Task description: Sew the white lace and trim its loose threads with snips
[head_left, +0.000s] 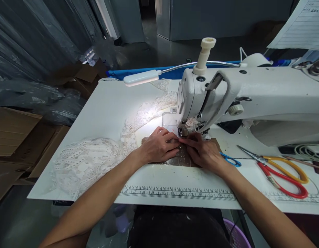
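1. You are pressing your left hand (159, 146) flat, fingers together, on the brown fabric piece (183, 156) at the middle of the worktop (102, 103); its grip is closing on nothing.
2. You are laying your right hand (203, 151) on the same piece at its 3 o'clock side, fingertips meeting the left ones just under the needle; whether they are pinching the cloth, you cannot tell.
3. The sewing machine (252, 93) is standing at 1 o'clock of your hands, its gooseneck lamp (142, 77) shining at 11 o'clock.
4. White lace (92, 162) is trailing off to 9 o'clock.
5. Blue snips (230, 160) are lying just beside your right wrist, and red-and-yellow scissors (280, 172) are resting farther out at 3 o'clock.
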A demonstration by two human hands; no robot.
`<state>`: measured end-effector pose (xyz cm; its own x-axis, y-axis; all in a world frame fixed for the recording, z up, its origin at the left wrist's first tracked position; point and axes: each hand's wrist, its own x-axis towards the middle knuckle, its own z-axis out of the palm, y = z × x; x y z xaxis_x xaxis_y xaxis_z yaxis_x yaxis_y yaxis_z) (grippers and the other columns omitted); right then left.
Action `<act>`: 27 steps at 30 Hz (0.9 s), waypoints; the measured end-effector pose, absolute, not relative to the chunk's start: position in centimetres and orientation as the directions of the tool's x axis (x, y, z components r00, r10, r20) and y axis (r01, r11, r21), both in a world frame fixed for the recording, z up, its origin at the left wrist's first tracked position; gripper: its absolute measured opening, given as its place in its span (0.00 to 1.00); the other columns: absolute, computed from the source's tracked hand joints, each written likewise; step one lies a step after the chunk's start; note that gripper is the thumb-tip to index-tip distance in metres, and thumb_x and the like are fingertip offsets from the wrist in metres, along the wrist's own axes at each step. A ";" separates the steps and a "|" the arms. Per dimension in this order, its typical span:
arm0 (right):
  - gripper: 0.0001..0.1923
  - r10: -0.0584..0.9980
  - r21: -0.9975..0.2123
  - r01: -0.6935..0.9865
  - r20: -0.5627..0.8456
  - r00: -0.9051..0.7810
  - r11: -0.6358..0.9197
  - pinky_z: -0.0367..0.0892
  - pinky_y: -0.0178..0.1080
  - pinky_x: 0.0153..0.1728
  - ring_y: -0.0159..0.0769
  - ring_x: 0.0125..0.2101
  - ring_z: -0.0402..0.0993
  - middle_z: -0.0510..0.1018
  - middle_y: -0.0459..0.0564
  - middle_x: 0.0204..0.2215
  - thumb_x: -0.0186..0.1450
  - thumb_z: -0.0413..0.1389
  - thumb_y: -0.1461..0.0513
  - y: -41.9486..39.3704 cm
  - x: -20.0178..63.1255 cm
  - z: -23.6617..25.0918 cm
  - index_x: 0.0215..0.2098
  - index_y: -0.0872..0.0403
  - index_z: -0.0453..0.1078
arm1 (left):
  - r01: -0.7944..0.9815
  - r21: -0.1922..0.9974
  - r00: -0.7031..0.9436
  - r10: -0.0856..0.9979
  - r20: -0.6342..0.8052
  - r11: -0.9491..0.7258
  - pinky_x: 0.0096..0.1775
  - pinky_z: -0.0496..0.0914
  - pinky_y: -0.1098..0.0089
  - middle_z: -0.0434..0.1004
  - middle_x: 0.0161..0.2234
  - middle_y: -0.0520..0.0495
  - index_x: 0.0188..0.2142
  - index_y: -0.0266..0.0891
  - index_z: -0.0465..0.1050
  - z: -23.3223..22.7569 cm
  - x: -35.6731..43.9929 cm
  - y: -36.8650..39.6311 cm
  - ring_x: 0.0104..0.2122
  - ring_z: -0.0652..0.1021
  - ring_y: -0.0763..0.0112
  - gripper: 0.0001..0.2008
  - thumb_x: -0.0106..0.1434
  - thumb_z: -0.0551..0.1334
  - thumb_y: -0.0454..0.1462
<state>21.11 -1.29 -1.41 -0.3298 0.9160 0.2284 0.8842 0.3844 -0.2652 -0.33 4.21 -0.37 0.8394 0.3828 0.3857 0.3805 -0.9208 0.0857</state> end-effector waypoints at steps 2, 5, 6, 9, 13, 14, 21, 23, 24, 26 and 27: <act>0.19 0.916 -0.272 0.882 0.230 -0.329 0.385 0.66 0.35 0.29 0.37 0.34 0.73 0.75 0.54 0.44 0.67 0.50 0.63 -1.3 21.1 -1.4 0.52 0.46 0.74 | 0.366 0.072 0.848 0.364 0.386 -0.928 0.45 0.66 0.56 0.76 0.43 0.44 0.39 0.42 0.78 -0.3 -0.4 4.2 0.37 0.73 0.65 0.11 0.66 0.57 0.41; 0.18 0.916 -0.277 0.880 0.232 -0.327 0.385 0.66 0.34 0.29 0.36 0.33 0.73 0.74 0.53 0.44 0.67 0.50 0.63 -1.4 21.0 -1.4 0.52 0.47 0.75 | 0.365 0.079 0.822 0.360 0.442 -0.928 0.45 0.68 0.56 0.76 0.44 0.42 0.41 0.40 0.77 -0.4 -0.5 4.2 0.37 0.74 0.65 0.10 0.66 0.58 0.39; 0.18 0.914 -0.277 0.879 0.240 -0.327 0.388 0.66 0.34 0.30 0.35 0.33 0.73 0.74 0.53 0.45 0.67 0.50 0.63 -1.4 21.0 -1.4 0.51 0.47 0.75 | 0.379 0.097 0.796 0.378 0.473 -0.920 0.43 0.69 0.57 0.76 0.44 0.42 0.41 0.39 0.76 -0.4 -0.5 4.2 0.37 0.74 0.66 0.09 0.66 0.58 0.37; 0.18 0.908 -0.271 0.879 0.266 -0.324 0.393 0.66 0.34 0.31 0.35 0.33 0.73 0.74 0.53 0.45 0.67 0.50 0.62 -1.4 21.0 -1.3 0.51 0.46 0.75 | 0.413 0.175 0.717 0.437 0.543 -0.894 0.37 0.72 0.62 0.77 0.39 0.42 0.39 0.36 0.75 -0.8 -0.3 4.2 0.35 0.75 0.68 0.09 0.66 0.56 0.33; 0.18 0.897 -0.250 0.876 0.279 -0.343 0.413 0.65 0.34 0.31 0.35 0.33 0.72 0.75 0.53 0.44 0.68 0.49 0.63 -1.4 21.1 -1.3 0.51 0.47 0.75 | 0.396 0.186 0.731 0.431 0.529 -0.899 0.37 0.73 0.64 0.78 0.38 0.43 0.38 0.35 0.74 -1.2 -0.1 4.2 0.35 0.76 0.69 0.09 0.66 0.55 0.31; 0.18 0.894 -0.241 0.875 0.279 -0.352 0.420 0.65 0.34 0.30 0.35 0.33 0.72 0.75 0.53 0.44 0.68 0.48 0.63 -1.3 21.1 -1.2 0.51 0.47 0.75 | 0.406 0.171 0.739 0.432 0.517 -0.898 0.36 0.72 0.64 0.78 0.38 0.43 0.38 0.35 0.74 -1.3 -0.1 4.1 0.35 0.76 0.69 0.09 0.67 0.55 0.31; 0.17 0.893 -0.129 0.897 0.226 -0.388 0.423 0.61 0.34 0.24 0.37 0.32 0.73 0.76 0.55 0.45 0.68 0.48 0.61 -1.2 21.0 -0.8 0.49 0.49 0.76 | 0.460 0.073 0.783 0.443 0.437 -0.885 0.34 0.67 0.65 0.78 0.42 0.43 0.42 0.36 0.74 -0.7 -0.2 4.0 0.34 0.74 0.69 0.09 0.67 0.55 0.33; 0.17 0.891 -0.104 0.899 0.226 -0.394 0.425 0.59 0.34 0.23 0.38 0.31 0.73 0.76 0.56 0.45 0.68 0.48 0.61 -1.2 21.0 -0.8 0.49 0.49 0.76 | 0.451 0.045 0.806 0.429 0.409 -0.891 0.35 0.66 0.65 0.77 0.43 0.44 0.44 0.37 0.73 -0.6 -0.3 4.0 0.34 0.73 0.69 0.10 0.67 0.55 0.34; 0.17 0.889 -0.102 0.899 0.230 -0.396 0.426 0.59 0.34 0.22 0.39 0.31 0.74 0.77 0.56 0.45 0.68 0.48 0.61 -1.2 21.0 -0.8 0.49 0.49 0.76 | 0.447 0.033 0.814 0.422 0.399 -0.894 0.35 0.65 0.64 0.77 0.43 0.44 0.45 0.38 0.73 -0.5 -0.3 4.0 0.33 0.73 0.69 0.11 0.67 0.55 0.34; 0.17 0.888 -0.126 0.895 0.246 -0.389 0.427 0.60 0.35 0.22 0.39 0.31 0.74 0.77 0.56 0.46 0.68 0.47 0.61 -1.1 21.0 -0.9 0.48 0.50 0.76 | 0.440 0.011 0.826 0.409 0.389 -0.898 0.36 0.64 0.64 0.77 0.44 0.44 0.45 0.39 0.74 -0.5 -0.3 3.9 0.32 0.72 0.69 0.11 0.67 0.55 0.34; 0.17 0.888 -0.158 0.890 0.256 -0.382 0.428 0.61 0.35 0.23 0.39 0.32 0.75 0.77 0.55 0.46 0.68 0.47 0.62 -1.1 21.1 -0.9 0.47 0.51 0.76 | 0.436 0.000 0.830 0.402 0.387 -0.900 0.36 0.64 0.63 0.77 0.44 0.44 0.45 0.39 0.74 -0.5 -0.3 3.9 0.32 0.71 0.68 0.11 0.67 0.55 0.34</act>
